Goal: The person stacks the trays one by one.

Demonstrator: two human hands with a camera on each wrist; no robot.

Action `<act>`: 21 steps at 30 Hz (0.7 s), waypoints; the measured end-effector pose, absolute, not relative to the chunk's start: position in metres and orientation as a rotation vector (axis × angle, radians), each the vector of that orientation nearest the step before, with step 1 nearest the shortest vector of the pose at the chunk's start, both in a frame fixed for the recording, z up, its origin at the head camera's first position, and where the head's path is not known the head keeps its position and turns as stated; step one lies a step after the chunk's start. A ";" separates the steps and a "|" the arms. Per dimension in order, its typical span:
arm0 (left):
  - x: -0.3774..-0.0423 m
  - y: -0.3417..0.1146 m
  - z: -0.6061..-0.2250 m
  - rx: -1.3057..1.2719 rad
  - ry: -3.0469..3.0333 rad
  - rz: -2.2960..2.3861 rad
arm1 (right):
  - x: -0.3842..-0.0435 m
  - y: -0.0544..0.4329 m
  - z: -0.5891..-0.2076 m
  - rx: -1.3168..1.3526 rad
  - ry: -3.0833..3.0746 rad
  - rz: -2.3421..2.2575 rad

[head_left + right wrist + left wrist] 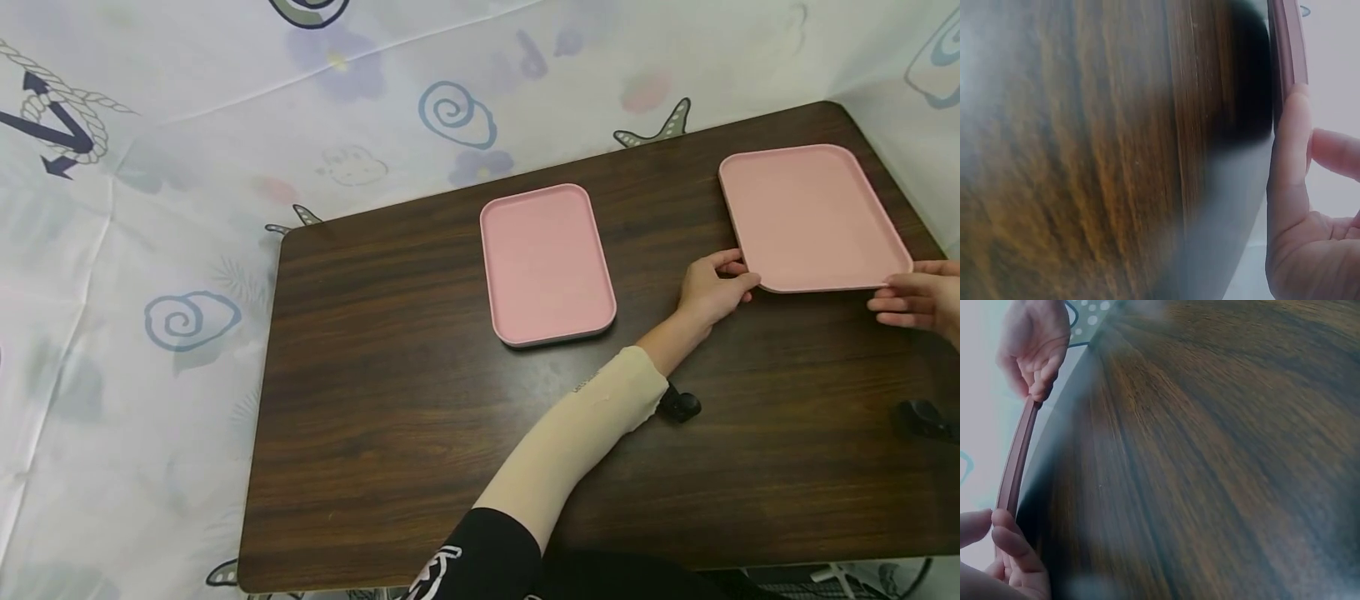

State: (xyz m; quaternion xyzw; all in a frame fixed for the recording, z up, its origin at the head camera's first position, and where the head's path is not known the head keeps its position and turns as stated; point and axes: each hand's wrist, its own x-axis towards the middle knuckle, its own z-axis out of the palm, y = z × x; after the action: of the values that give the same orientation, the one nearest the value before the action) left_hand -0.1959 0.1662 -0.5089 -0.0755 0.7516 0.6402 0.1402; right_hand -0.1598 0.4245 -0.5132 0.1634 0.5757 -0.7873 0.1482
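A large, squarish pink tray (817,217) is at the far right of the dark wooden table, between both hands. My left hand (712,287) pinches its near left corner, thumb on the rim. At the near right corner, my right hand (922,300) grips the tray with its thumb on top; the head view cuts off part of this hand. The left wrist view shows the tray's thin edge (1017,456) side-on between the two hands. Whether its underside touches the table is unclear. In the right wrist view, fingers (1291,169) press against the rim.
A smaller rectangular pink tray (547,267) lies to the left, near the back of the wooden table (375,400). Printed white cloth (225,75) hangs behind the table and along its sides. A black wrist device (679,405) sits by the left forearm.
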 end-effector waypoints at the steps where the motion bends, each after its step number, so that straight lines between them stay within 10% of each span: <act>1: -0.196 0.166 -0.509 -0.222 2.199 1.841 | -0.158 0.425 -0.514 0.450 1.605 -2.299; 21: -0.192 0.149 -0.497 -0.132 2.386 1.746 | -0.155 0.444 -0.535 0.392 1.588 -2.431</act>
State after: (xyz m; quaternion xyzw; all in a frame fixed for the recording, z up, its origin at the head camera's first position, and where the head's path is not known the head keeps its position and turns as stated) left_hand -0.1919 0.1494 -0.4966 -0.0445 0.8029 0.5875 0.0909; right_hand -0.1555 0.4437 -0.5350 0.1330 0.5390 -0.8251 0.1054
